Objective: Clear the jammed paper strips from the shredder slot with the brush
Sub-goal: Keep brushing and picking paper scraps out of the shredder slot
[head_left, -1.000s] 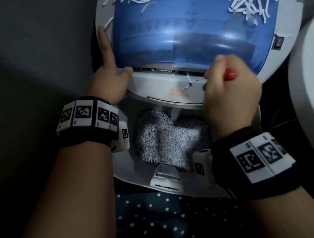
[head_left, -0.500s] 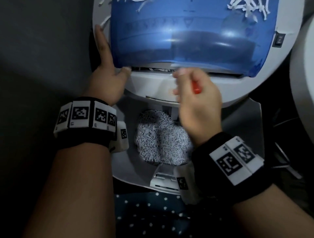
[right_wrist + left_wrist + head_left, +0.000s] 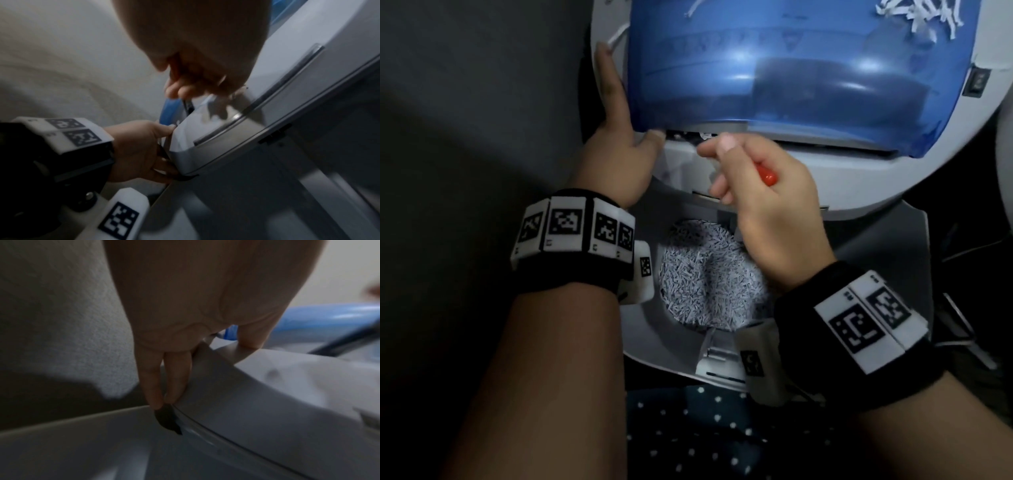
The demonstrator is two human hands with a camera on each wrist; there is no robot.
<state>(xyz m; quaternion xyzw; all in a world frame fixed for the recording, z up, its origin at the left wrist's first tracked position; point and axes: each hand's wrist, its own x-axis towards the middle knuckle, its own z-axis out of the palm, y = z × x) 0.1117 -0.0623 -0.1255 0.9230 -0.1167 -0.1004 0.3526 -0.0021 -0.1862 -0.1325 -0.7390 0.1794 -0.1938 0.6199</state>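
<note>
Right hand [image 3: 763,205] around red-handled brush [image 3: 767,175] at shredder [image 3: 825,178] slot; no legible writing.

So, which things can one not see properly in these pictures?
- Brush bristles: head view, hidden by the right hand; only the red handle end shows.
- Slot: mostly covered by the blue cover edge, too dark to count strips.
- Right wrist view: fingers blurred, brush tip unclear.
- Left hand fingertips: left wrist view, partly behind the shredder's edge.
</note>
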